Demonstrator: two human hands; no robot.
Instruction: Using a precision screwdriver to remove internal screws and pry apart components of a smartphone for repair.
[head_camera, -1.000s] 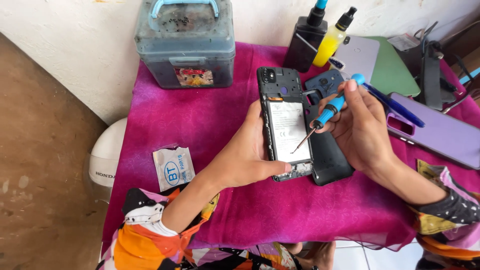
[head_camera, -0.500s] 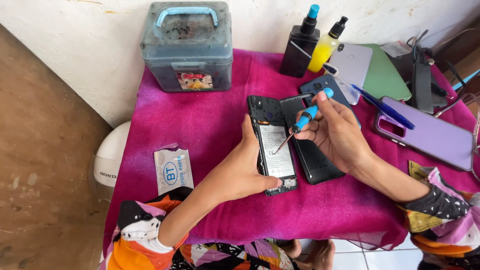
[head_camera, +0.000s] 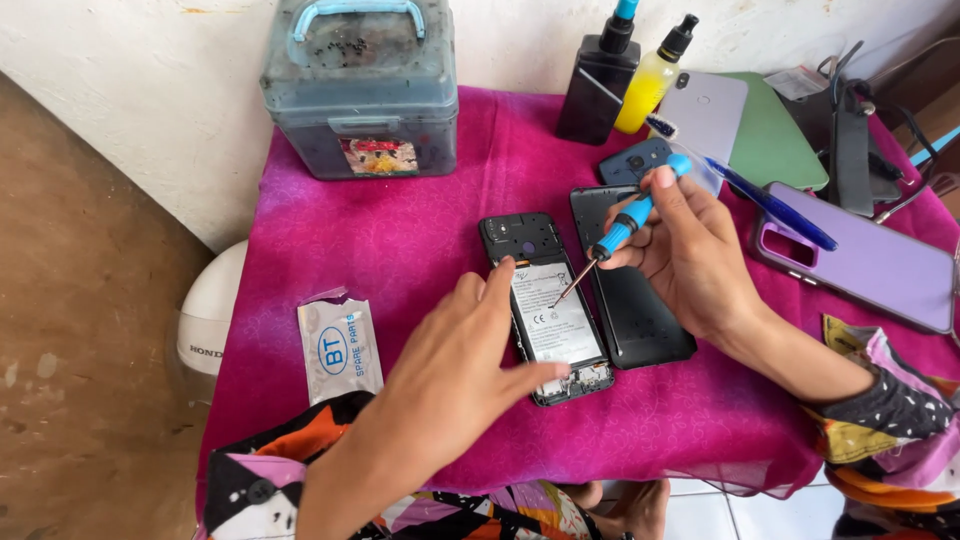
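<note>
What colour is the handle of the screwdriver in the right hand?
Bright blue, with a bare metal shaft; the head view shows the screwdriver clearly in the right hand.

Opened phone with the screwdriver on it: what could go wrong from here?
1. The screwdriver tip rests on the battery label of the opened phone; a slip of the right hand could gouge or puncture the battery.
2. The left hand steadies the phone only with its fingers on soft pink cloth, so the phone might shift under pressure.
3. The loose back cover lies right beside it and could get knocked.
</note>
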